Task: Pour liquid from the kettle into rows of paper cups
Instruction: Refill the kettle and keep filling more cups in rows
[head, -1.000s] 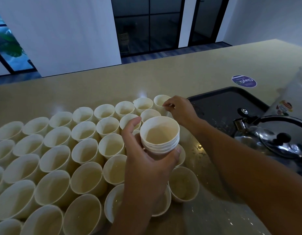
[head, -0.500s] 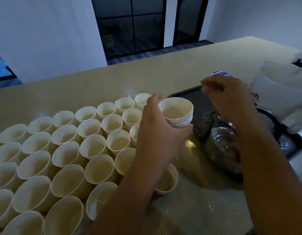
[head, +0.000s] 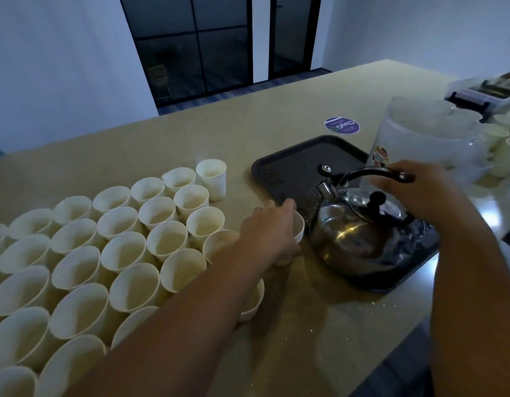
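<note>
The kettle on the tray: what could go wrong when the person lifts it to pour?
1. The left hand holds a paper cup right beside the kettle; liquid might spill on the fingers.
2. The rows of paper cups stand tightly packed; a forearm might topple them.

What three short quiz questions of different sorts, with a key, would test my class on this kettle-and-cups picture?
1. True or false: the kettle stands on the black tray.
2. Which hand holds the kettle handle? A left hand B right hand
3. Fill in: the left hand holds a stack of paper ____.

Key: 1 true; 2 B; 3 cups.
</note>
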The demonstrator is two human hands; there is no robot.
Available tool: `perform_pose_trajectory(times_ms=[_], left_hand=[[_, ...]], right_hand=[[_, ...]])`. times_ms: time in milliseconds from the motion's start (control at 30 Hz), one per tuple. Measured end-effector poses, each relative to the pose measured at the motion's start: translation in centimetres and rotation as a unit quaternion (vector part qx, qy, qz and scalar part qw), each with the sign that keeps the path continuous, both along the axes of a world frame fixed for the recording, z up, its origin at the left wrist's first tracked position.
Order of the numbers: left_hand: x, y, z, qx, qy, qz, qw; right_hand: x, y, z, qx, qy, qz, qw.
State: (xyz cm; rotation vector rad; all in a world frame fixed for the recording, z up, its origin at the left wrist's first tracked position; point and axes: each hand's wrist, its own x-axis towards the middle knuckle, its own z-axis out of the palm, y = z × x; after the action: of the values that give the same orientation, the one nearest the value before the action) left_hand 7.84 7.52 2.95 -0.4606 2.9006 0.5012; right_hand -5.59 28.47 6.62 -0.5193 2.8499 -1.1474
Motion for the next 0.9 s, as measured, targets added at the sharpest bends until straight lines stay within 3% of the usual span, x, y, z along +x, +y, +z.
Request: perform_pose_trajectory(times_ms=[267, 433, 667, 900], left_hand=[[0.4, -0.1, 0.5, 0.006, -0.022, -0.045, 0.999], [0.4, -1.1, 2.4, 0.005, 0.023, -0.035, 0.999], [-1.4, -6.5, 7.6, 0.036, 0.202, 0.018, 0.978], [-2.8, -12.6, 9.1, 0.039, 0.209, 0.047, 0.976]], right_hand=[[1.1, -1.2, -0.7, -0.137, 0.015, -0.014, 0.99], [0.3, -2.7, 0.3, -0.14, 0.03, 0.01, 0.99], [-2.8, -6.9, 3.6, -0.148, 0.091, 0.087, 0.981], [-4.9, -12.3, 5.9, -0.09, 0.117, 0.189, 0.971]])
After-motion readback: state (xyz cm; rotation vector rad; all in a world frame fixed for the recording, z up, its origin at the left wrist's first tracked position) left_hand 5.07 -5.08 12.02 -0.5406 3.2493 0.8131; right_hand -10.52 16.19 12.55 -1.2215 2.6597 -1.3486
